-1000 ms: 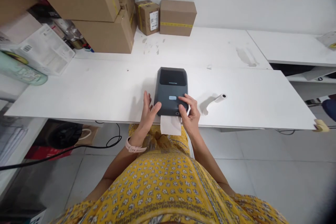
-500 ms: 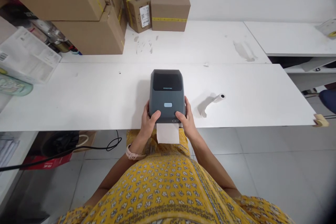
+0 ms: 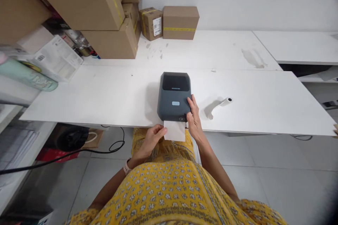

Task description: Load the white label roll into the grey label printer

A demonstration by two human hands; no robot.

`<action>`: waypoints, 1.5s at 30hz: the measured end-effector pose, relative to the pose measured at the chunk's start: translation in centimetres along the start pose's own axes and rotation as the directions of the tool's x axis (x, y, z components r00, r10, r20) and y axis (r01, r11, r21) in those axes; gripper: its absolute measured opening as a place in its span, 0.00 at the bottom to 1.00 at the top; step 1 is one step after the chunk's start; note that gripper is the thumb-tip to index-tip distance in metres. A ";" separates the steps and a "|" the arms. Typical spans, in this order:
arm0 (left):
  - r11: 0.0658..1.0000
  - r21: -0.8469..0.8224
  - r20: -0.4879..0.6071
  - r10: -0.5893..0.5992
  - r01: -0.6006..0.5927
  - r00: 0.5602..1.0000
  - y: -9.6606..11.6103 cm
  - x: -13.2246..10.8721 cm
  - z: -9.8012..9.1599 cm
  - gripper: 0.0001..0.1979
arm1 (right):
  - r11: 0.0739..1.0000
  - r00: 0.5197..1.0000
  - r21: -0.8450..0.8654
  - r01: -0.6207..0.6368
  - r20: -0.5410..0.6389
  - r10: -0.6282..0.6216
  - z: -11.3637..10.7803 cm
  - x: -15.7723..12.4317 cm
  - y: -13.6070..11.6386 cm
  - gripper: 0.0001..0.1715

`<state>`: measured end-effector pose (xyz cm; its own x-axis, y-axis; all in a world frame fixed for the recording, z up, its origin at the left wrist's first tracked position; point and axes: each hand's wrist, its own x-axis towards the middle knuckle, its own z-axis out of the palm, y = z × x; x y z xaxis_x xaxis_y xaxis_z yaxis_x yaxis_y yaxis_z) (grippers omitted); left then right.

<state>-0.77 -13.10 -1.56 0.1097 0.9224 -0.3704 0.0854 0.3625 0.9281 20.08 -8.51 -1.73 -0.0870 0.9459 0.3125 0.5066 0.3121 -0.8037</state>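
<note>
A dark grey-blue printer (image 3: 174, 95) with a light blue button stands at the front edge of the white table (image 3: 118, 95). A white paper strip (image 3: 174, 132) comes out of its front and hangs over the edge. The strip's left side is pinched between the thumb and fingers of my left hand (image 3: 153, 137). Against the printer's front right side rests my right hand (image 3: 194, 117), its thumb at the corner and its fingers along the side. Right of the printer lies a small white roll (image 3: 226, 102) with a curled loose end.
Cardboard boxes (image 3: 111, 44) are stacked at the back left, with two smaller ones (image 3: 181, 23) by the wall. A green bottle (image 3: 31, 77) and a white package (image 3: 62, 59) lie at the left. A black cable (image 3: 92, 150) hangs below the table.
My left hand has let go of the printer's left side and moved down to the paper strip. My right hand stays at the printer's right side. The view has shifted slightly.
</note>
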 end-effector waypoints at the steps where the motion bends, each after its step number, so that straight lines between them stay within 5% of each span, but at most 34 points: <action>1: 0.997 -0.051 0.094 -0.060 0.065 0.994 0.0 0.1 0.3 0.22 | 1.000 1.000 0.014 0.009 -0.023 -0.009 0.1 0.0 0.2 0.33; 4: 0.958 -0.225 0.192 -0.135 0.177 0.972 0.8 0.8 1.4 0.21 | 0.999 0.997 0.040 0.020 -0.072 -0.017 0.6 0.1 0.7 0.32; 9: 0.898 -0.390 0.220 -0.124 0.204 0.968 1.6 1.2 2.3 0.19 | 0.998 0.994 0.063 0.023 -0.104 -0.017 1.0 0.0 0.9 0.29; 14: 0.965 -0.220 0.183 -0.102 0.141 0.978 0.8 1.6 1.3 0.20 | 0.985 0.989 -0.162 0.057 -0.125 -0.078 0.2 0.4 -0.6 0.21; 19: 0.997 0.063 0.277 0.017 -0.036 0.961 1.9 1.6 -1.2 0.17 | 0.861 0.980 -0.481 0.168 -0.011 -0.198 -1.3 1.9 -3.3 0.18; 22: 0.966 0.195 0.013 0.168 -0.168 0.986 2.7 1.6 -2.8 0.15 | 0.812 0.977 -0.546 0.207 0.071 -0.201 -1.5 3.0 -4.1 0.19; 25: 0.926 0.245 -0.275 0.349 -0.285 0.896 3.2 2.0 -3.3 0.15 | 0.795 0.968 -0.553 0.249 0.131 -0.213 -1.2 4.0 -4.3 0.20; 28: 0.881 0.263 -0.282 0.460 -0.393 0.842 3.8 2.9 -2.4 0.20 | 0.800 0.964 -0.538 0.265 0.143 -0.223 -0.8 4.4 -4.3 0.21; 32: 0.879 0.211 -0.180 0.466 -0.428 0.866 4.3 3.6 -0.4 0.27 | 0.880 0.981 -0.434 0.192 0.056 -0.187 -0.6 2.9 -3.2 0.21; 36: 0.916 0.151 -0.184 0.396 -0.372 0.900 4.0 3.9 0.1 0.30 | 0.998 0.994 -0.054 -0.016 -0.105 0.010 -0.5 0.3 -0.9 0.30; 39: 0.907 0.142 -0.186 0.418 -0.396 0.889 3.5 4.3 0.2 0.31 | 0.980 0.983 0.143 -0.136 -0.101 0.151 0.1 -0.7 0.2 0.34; 45: 0.870 0.138 -0.220 0.494 -0.474 0.841 2.5 4.8 0.9 0.31 | 0.973 0.985 0.202 -0.115 -0.106 0.139 1.0 -0.7 -0.5 0.35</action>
<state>0.91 -7.89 -1.05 -0.0837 0.9844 0.1551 0.1588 -0.1404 0.9773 19.01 -9.24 -2.06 0.0754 0.9654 0.2497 0.3295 0.2122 -0.9200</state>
